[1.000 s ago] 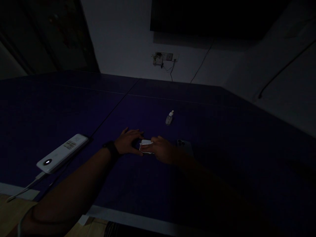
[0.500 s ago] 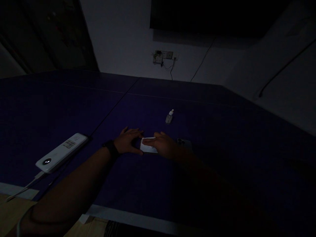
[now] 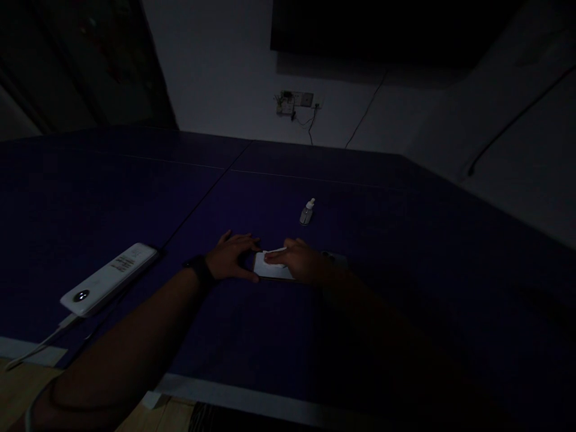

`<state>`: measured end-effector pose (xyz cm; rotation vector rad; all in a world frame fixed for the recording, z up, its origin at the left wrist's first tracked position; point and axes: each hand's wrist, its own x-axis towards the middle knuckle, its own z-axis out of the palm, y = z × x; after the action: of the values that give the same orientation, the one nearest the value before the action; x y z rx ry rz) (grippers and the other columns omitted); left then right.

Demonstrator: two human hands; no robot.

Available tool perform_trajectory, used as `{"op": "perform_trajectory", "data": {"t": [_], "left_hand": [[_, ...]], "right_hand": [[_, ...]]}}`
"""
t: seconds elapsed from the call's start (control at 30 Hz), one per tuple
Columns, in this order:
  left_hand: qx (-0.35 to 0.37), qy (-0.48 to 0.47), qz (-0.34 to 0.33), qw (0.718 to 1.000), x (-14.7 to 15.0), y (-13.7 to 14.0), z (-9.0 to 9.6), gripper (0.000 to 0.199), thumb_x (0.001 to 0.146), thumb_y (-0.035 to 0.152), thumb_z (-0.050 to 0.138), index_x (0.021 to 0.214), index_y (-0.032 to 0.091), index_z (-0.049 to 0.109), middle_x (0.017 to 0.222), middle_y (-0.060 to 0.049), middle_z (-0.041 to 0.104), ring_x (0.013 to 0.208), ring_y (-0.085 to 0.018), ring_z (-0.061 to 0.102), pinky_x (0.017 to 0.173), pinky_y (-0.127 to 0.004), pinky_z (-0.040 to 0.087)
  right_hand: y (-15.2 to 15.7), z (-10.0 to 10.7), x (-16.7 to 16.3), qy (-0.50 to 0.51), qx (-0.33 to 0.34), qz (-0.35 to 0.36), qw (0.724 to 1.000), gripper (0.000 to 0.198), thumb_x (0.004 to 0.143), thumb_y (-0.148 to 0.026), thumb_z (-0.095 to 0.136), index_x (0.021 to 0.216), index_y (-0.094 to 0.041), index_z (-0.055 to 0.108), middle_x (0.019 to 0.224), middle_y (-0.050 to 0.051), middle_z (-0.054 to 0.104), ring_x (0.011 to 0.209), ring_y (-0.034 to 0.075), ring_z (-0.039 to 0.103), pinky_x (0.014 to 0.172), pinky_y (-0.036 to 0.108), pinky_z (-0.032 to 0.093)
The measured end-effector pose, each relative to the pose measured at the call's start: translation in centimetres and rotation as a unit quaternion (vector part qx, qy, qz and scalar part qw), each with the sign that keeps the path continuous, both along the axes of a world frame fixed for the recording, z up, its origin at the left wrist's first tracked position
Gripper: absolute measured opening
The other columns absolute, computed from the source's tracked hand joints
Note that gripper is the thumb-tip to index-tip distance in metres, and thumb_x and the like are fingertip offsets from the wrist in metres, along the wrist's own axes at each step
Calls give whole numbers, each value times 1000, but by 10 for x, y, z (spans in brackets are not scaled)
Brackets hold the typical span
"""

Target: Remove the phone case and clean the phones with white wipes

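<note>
A phone point(image 3: 273, 271) lies flat on the dark blue table, its pale face up and a thin brownish edge around it. My left hand point(image 3: 230, 258), with a dark band at the wrist, straddles its left end, thumb at the near corner and forefinger at the far one. Under the fingers of my right hand point(image 3: 303, 261) a white wipe point(image 3: 276, 257) is pressed onto the face; the hand covers the phone's right end. Partly behind my right wrist lies a second phone point(image 3: 336, 259) with camera lenses up. Beyond the hands stands a small clear dropper bottle point(image 3: 306, 213) with a white top.
To the left, a white power bank point(image 3: 110, 279) with a round lit display has a white cable point(image 3: 40, 345) plugged in. The table's pale front edge point(image 3: 234, 393) runs along the bottom. Wall sockets point(image 3: 294, 101) with cords and a dark screen point(image 3: 382, 30) are at the back.
My right hand has slid slightly right with the wipe, which now sits nearer the phone's far side, so more of the face shows. My left hand stays at the left end.
</note>
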<state>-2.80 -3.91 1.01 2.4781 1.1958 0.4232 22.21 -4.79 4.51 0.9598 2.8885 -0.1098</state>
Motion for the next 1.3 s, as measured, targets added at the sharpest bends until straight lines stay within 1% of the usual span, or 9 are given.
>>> {"op": "perform_trajectory", "data": {"t": [0.13, 0.33, 0.5, 0.63, 0.8, 0.9, 1.03, 1.13, 1.3], "left_hand": [[-1, 1, -1, 1000, 0, 0, 0, 70, 65, 71, 77, 122, 34, 61, 151, -6, 51, 143, -38, 37, 116, -69, 4], [-5, 2, 0, 1000, 0, 0, 0, 69, 65, 71, 77, 121, 34, 61, 152, -7, 50, 144, -38, 37, 115, -70, 6], [-6, 2, -2, 1000, 0, 0, 0, 70, 64, 70, 79, 122, 34, 61, 151, -7, 50, 144, -38, 37, 115, -71, 5], [-4, -1, 0, 1000, 0, -1, 0, 71, 66, 70, 77, 124, 33, 60, 152, -8, 49, 145, -38, 35, 115, -70, 5], [-4, 0, -5, 1000, 0, 0, 0, 71, 66, 71, 78, 123, 34, 60, 152, -7, 50, 144, -38, 37, 115, -70, 5], [-1, -1, -6, 1000, 0, 0, 0, 74, 62, 72, 79, 122, 34, 60, 151, -7, 50, 143, -39, 37, 115, -70, 6], [1, -3, -3, 1000, 0, 0, 0, 78, 58, 74, 81, 122, 34, 61, 150, -8, 51, 142, -39, 38, 114, -72, 7], [3, -5, -4, 1000, 0, 0, 0, 77, 59, 74, 81, 123, 34, 61, 150, -8, 52, 142, -39, 38, 113, -72, 7], [11, -9, -9, 1000, -1, 0, -2, 76, 60, 74, 80, 122, 33, 61, 149, -8, 52, 142, -39, 39, 115, -71, 7]], "right_hand": [[0, -2, 3, 6, -10, 17, 1000, 51, 94, -10, 46, 138, -32, 59, 133, 4, 65, 100, 24, 54, 81, 36, 35], [-1, -2, 4, 8, 17, -1, 1000, 52, 94, -10, 47, 140, -33, 57, 137, 3, 63, 98, 24, 55, 77, 35, 33], [-1, -2, 12, 5, 5, 13, 1000, 52, 94, -7, 46, 139, -32, 59, 128, 6, 68, 96, 22, 55, 79, 34, 33], [0, -5, 10, 10, 9, -1, 1000, 54, 94, -10, 48, 144, -32, 53, 136, 6, 63, 100, 23, 55, 80, 34, 34], [2, -6, 17, 9, 3, 1, 1000, 46, 94, -13, 49, 135, -30, 63, 137, 3, 64, 96, 23, 55, 76, 33, 32], [1, -5, 16, 9, -15, 17, 1000, 53, 91, -8, 48, 136, -32, 61, 137, 2, 64, 98, 22, 55, 77, 33, 32], [2, -3, 15, 5, -10, -5, 1000, 56, 91, -9, 49, 142, -32, 56, 141, 3, 61, 99, 23, 55, 75, 34, 30], [2, 0, 20, -13, 3, -23, 1000, 51, 91, -11, 51, 136, -33, 61, 139, 2, 63, 97, 23, 55, 75, 35, 29], [0, 1, 24, -14, 4, -4, 1000, 50, 89, -9, 53, 131, -34, 65, 138, 0, 64, 97, 22, 55, 75, 34, 29]]}}
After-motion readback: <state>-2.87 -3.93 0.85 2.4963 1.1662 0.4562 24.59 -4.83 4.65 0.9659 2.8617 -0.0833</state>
